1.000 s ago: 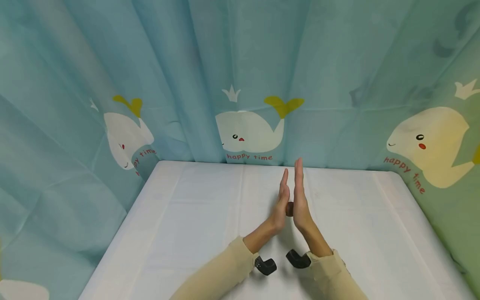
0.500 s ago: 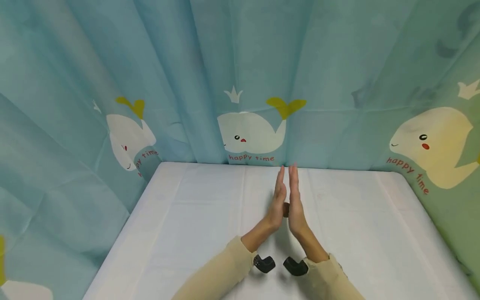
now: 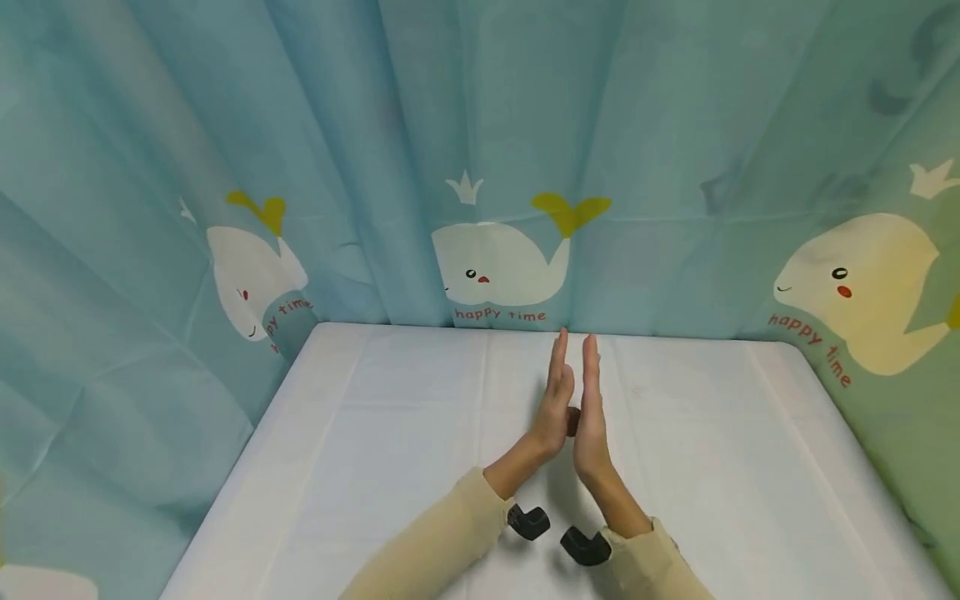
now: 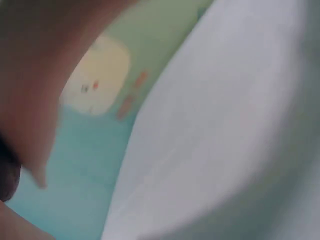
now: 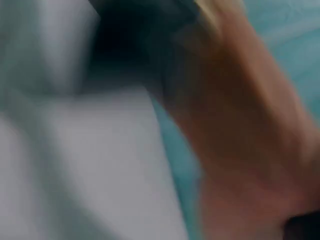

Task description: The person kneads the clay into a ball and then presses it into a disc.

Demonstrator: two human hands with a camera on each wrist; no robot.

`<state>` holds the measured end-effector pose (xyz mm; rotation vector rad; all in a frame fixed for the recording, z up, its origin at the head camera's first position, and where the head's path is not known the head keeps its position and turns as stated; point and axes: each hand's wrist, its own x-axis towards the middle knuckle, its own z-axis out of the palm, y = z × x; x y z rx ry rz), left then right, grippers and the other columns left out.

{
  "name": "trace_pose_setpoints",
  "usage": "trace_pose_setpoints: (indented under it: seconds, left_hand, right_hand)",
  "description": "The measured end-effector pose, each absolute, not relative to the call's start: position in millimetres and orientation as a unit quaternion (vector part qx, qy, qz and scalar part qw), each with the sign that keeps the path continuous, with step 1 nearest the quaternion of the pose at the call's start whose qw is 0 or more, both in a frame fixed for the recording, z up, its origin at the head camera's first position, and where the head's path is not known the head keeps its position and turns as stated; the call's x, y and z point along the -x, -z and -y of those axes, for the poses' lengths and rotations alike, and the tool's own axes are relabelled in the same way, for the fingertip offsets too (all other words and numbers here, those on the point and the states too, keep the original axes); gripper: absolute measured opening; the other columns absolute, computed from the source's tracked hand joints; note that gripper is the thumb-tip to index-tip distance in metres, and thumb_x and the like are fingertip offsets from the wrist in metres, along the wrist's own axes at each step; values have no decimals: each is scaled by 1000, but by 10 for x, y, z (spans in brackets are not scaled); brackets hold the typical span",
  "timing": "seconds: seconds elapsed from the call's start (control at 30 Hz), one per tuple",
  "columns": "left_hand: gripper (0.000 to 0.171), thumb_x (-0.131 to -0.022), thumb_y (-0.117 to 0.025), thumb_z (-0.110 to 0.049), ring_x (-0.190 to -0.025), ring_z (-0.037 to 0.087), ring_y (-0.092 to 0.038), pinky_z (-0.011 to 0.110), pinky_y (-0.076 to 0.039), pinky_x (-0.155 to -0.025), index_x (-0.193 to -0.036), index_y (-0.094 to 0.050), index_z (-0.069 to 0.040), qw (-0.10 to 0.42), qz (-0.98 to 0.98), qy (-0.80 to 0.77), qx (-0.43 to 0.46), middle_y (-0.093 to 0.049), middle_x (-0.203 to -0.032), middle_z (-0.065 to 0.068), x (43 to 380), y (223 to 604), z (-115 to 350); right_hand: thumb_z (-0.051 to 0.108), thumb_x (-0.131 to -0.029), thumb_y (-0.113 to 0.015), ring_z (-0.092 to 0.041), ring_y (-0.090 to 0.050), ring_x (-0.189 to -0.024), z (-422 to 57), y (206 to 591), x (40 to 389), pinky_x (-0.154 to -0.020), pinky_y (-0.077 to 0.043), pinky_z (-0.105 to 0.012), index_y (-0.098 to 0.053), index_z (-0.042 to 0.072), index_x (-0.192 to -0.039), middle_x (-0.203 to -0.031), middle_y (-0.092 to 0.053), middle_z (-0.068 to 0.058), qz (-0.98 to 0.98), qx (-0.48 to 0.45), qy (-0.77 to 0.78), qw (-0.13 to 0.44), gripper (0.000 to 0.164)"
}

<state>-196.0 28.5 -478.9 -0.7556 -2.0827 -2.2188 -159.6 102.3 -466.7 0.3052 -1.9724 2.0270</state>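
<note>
Between my two facing palms sits a small, dark brown, rounded object (image 3: 573, 421), mostly hidden by the hands; its exact kind I cannot tell. My left hand (image 3: 553, 408) presses it from the left with straight fingers pointing away from me. From the other side my right hand (image 3: 592, 429) presses it, fingers also straight. The left fingertips reach slightly farther forward than the right ones. Part of the dark object (image 4: 7, 175) shows at the left edge of the left wrist view, and its dark edge (image 5: 302, 227) appears at lower right in the blurred right wrist view.
Below the hands spreads a table with a white cover (image 3: 405, 417). A blue-green curtain (image 3: 337, 150) printed with whales encloses its back and sides. Black curved camera mounts (image 3: 529, 522) stick out near both beige sleeves (image 3: 442, 542).
My right hand has slid back toward me and a little left, while my left hand has edged forward. The brown object has stayed between the palms, shifting slightly left.
</note>
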Motion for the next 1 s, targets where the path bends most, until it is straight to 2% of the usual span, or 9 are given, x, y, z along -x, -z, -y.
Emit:
trace_pose_setpoints:
  seconds: [0.07, 0.13, 0.2, 0.23, 0.3, 0.4, 0.57, 0.8, 1.0]
  left_hand:
    - [68, -110, -12, -54, -116, 11, -50, 32, -34, -106, -167, 3, -20, -29, 648, 723, 237, -18, -169, 3, 1865, 4793, -328]
    - [65, -110, -11, -51, -115, 10, -49, 30, -34, -105, -167, 3, -22, -40, 630, 739, 233, -18, -169, 1, 1801, 4764, -363]
    - [63, -111, -10, -48, -127, 13, -48, 34, -32, -112, -167, 4, -22, -35, 620, 749, 232, -16, -169, -1, 1790, 4713, -377]
    - [62, -111, -10, -45, -146, 14, -31, 39, -20, -121, -167, 4, -22, -28, 615, 753, 235, 5, -172, -4, 1805, 4682, -375]
    - [62, -112, -11, -43, -156, 15, 4, 47, -2, -125, -166, 3, -18, -6, 617, 750, 238, 6, -172, -2, 1869, 4638, -360]
    - [64, -111, -12, -44, -158, 20, 5, 54, 0, -124, -166, 3, -15, 23, 629, 743, 226, 5, -173, 1, 2008, 4655, -322]
    - [67, -109, -13, -49, -158, 21, 5, 57, 0, -123, -166, 4, -19, 10, 637, 738, 223, 5, -173, 2, 2067, 4819, -300]
    - [65, -110, -14, -47, -157, 17, 2, 49, -4, -125, -166, 5, -20, -15, 615, 742, 267, 6, -173, 0, 1869, 4648, -355]
    - [64, -110, -17, -37, -158, 19, 2, 52, -2, -125, -166, 5, -16, 27, 612, 754, 239, 5, -173, 3, 2021, 4598, -336]
  right_hand:
    - [41, -113, -14, -8, 9, -155, -1125, 4601, 1728, -123, 8, -48, -3, 36, -165, -171, 0, 15, 687, -89, -703, 161, 54]
    - [41, -112, -12, -4, 9, -154, -1217, 4608, 1848, -123, 9, -46, -2, 39, -165, -170, 2, 19, 683, -72, -708, 161, 53]
    - [41, -112, -10, -2, 8, -154, -1261, 4676, 1902, -123, 9, -43, -1, 40, -164, -169, 4, 21, 679, -60, -717, 147, 53]
    - [39, -112, -8, -3, 9, -154, -1261, 4719, 1901, -123, 7, -43, 1, 39, -165, -169, 6, 19, 677, -62, -720, 140, 53]
    - [38, -112, -6, -6, 8, -155, -1217, 4792, 1846, -124, 2, -41, 3, 36, -165, -170, 6, 15, 672, -69, -728, 118, 53]
    - [38, -113, -6, -11, 5, -157, -1081, 4790, 1678, -123, -6, -44, 4, 35, -165, -172, 3, 9, 672, -98, -726, 106, 54]
    - [36, -112, -11, -13, 4, -157, -977, 4523, 1542, -122, 3, -56, 2, 36, -165, -172, -3, 9, 682, -140, -706, 133, 54]
    - [47, -112, -11, -6, 4, -155, -1259, 4733, 1891, -122, -4, -55, 4, 49, -162, -171, 0, 16, 682, -78, -721, 97, 52]
    - [32, -113, -15, -14, -14, -153, -1046, 4894, 1613, -121, -15, -44, -1, 32, -166, -172, -2, 9, 699, -97, -695, 139, 55]
